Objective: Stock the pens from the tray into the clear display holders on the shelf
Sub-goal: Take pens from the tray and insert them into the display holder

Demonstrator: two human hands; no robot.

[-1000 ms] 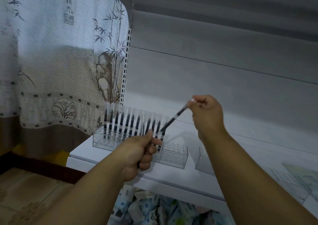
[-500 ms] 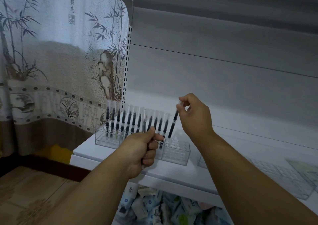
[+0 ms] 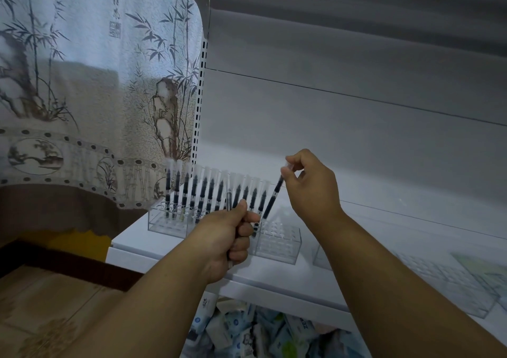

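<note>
Head view shows a pen row (image 3: 214,190) already standing in the left holder (image 3: 277,241), the right hand (image 3: 310,182) pinching another pen (image 3: 271,200) above its open holes, the left hand (image 3: 227,237) gripping spares, and holders to the right (image 3: 444,286) unfilled.

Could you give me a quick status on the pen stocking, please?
Right hand pinching dark clear-capped pen, tilted over clear plastic holder. Left hand gripping spare pens. Nothing blocking.

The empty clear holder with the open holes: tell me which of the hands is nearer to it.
Left. The left hand grips a pen right beside the empty holder, at its left end. The right hand pinches another pen higher up, above it.
</note>
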